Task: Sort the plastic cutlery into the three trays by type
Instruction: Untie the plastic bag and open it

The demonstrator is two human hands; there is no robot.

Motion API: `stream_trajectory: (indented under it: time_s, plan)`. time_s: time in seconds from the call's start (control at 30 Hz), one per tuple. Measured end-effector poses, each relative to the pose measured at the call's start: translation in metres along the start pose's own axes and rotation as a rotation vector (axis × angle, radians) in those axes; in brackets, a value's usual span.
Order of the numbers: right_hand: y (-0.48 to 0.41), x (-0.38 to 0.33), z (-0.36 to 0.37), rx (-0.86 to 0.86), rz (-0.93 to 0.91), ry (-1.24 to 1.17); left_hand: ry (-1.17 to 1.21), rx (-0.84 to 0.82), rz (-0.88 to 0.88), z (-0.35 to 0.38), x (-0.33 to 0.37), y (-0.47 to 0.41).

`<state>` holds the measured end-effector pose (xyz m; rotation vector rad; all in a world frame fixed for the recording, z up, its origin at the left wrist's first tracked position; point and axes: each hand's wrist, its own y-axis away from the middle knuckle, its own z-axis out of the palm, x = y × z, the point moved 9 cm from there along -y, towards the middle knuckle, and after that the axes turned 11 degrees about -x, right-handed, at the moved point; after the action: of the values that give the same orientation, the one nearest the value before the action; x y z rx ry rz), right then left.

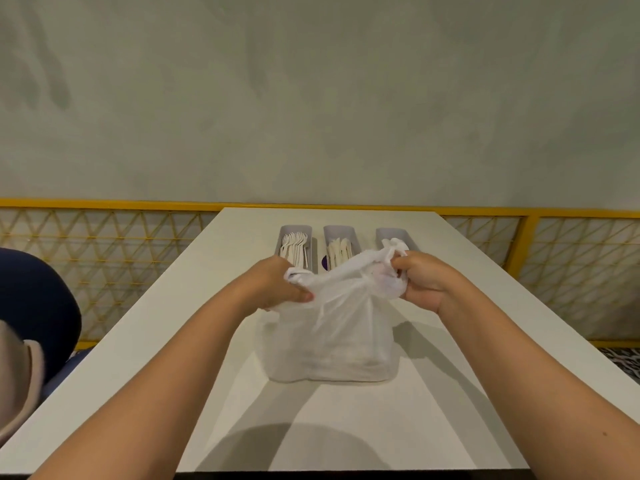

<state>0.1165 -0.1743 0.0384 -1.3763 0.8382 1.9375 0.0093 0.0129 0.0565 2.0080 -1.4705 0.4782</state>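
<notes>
The left hand (277,285) is at the top left of the bag (332,341). Its fingers are curled round the bag's left edge and grip it.

Just behind the bag, on the far side from the person, are three grey trays in a row. The left tray (295,230) is behind the bag's left corner. It has white forks (294,242) in it, with the prongs pointing away. The middle tray (339,229) is right behind the bag and has white pieces (339,250) in it. I cannot tell what kind they are. The right tray (391,232) is behind the bag's right corner. The bag's top hides most of it, so I cannot see what is inside. All three trays are long and point away from the person.

The right hand (420,280) is at the top right of the bag. It holds the bag's bunched right handle tight.

The bag stands on the table (381,427), right between the two hands. Both hands are just as near to it. The bag is cloudy white, so what is inside does not show. I think more cutlery is in there, and the top must be pulled apart sideways to get at it.
</notes>
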Motion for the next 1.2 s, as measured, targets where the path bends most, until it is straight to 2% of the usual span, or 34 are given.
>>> stream_trajectory:
  time_s: [0.07, 0.17, 0.23, 0.33, 0.4, 0.47, 0.6, 0.67, 0.73, 0.8, 0.87, 0.97, 1.03, 1.1, 1.2]
  plan:
    - [-0.004, 0.006, -0.014, 0.043, -0.028, -0.228, 0.03, 0.041, -0.058, -0.003, -0.014, -0.002]
    - [-0.001, 0.014, -0.018, 0.027, -0.038, -0.434, 0.372, 0.056, -0.079, -0.004, -0.038, -0.007]
    - [0.003, 0.017, -0.016, -0.008, -0.003, -0.402, 0.792, -0.029, -0.088, 0.007, -0.051, -0.009]
    - [0.011, 0.026, -0.018, -0.032, 0.103, -0.213, 1.406, -0.11, -0.031, 0.017, -0.055, -0.007]
    - [0.012, 0.034, -0.025, -0.015, 0.136, -0.205, 1.636, -0.056, -0.003, 0.015, -0.062, -0.008]
    - [0.01, 0.045, -0.035, 0.02, 0.16, -0.236, 1.686, -0.052, -0.028, 0.02, -0.069, -0.007]
    - [0.01, 0.061, -0.049, 0.033, 0.203, -0.198, 1.429, -0.154, -0.144, 0.032, -0.07, 0.0]
    - [0.013, 0.054, -0.047, -0.02, 0.188, -0.128, 1.285, -0.119, -0.162, 0.025, -0.069, 0.005]
    - [0.019, 0.032, -0.044, -0.022, 0.134, 0.064, 1.135, -0.073, -0.15, 0.015, -0.067, 0.008]
    - [0.026, 0.001, -0.036, 0.001, 0.01, 0.16, 1.036, -0.014, -0.144, 0.007, -0.065, 0.009]
    - [0.035, -0.029, -0.024, -0.014, -0.165, 0.135, 0.882, 0.105, -0.145, -0.003, -0.062, 0.011]
    - [0.06, -0.077, -0.017, 0.143, -0.547, 0.314, 0.439, 0.326, 0.007, -0.029, -0.037, 0.017]
    - [0.071, -0.09, 0.013, 0.117, -0.711, 0.492, 0.179, 0.407, 0.121, -0.034, -0.016, 0.021]
    - [0.063, -0.074, 0.052, -0.007, -0.673, 0.738, -0.073, 0.394, 0.103, -0.025, -0.004, 0.019]
    - [0.033, -0.023, 0.073, -0.07, -0.366, 1.232, -0.267, 0.222, -0.079, 0.0, -0.012, 0.007]
